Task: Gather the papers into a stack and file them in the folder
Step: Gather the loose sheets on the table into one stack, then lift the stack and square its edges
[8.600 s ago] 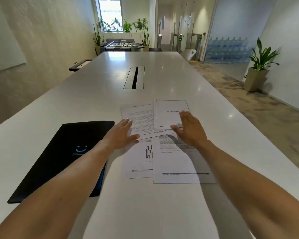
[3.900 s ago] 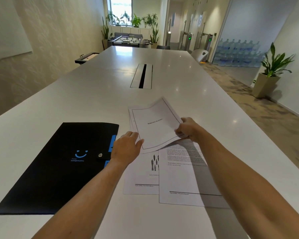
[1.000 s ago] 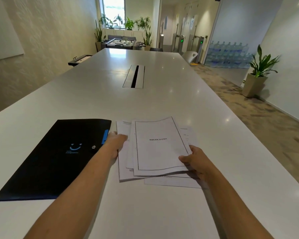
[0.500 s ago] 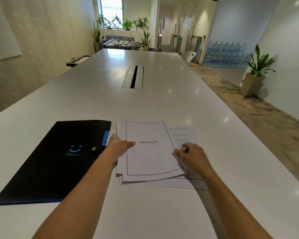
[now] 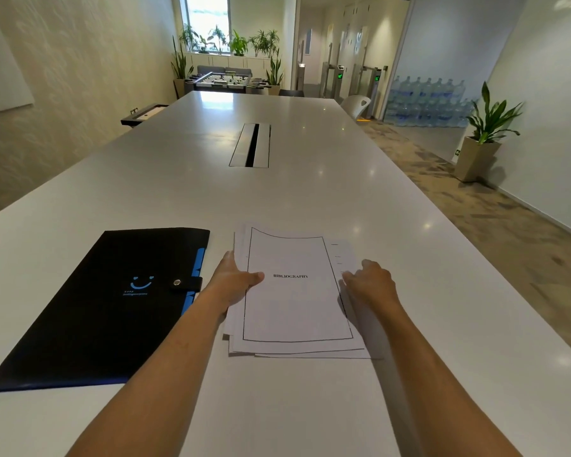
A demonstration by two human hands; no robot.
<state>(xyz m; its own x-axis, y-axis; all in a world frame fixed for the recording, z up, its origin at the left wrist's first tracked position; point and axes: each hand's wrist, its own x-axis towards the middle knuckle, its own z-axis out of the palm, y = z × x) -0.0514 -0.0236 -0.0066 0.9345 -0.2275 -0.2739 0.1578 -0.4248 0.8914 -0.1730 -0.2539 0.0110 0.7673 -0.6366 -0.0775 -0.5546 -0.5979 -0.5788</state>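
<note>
A loose stack of white papers lies flat on the white table, its top sheet framed and titled BIBLIOGRAPHY. Lower sheets stick out a little at the right and bottom edges. My left hand grips the stack's left edge, thumb on top of the top sheet. My right hand presses against the stack's right edge with fingers curled. A black folder with a blue smile logo and a snap strap lies closed to the left of the papers, touching my left wrist area.
A cable slot is set into the table's middle, farther away. The table's right edge runs close to my right arm. A potted plant stands on the floor at the right wall.
Over the last second my hands have pushed the sheets together; the sheet that stuck out at the right is now mostly under the top page. The folder has not moved.
</note>
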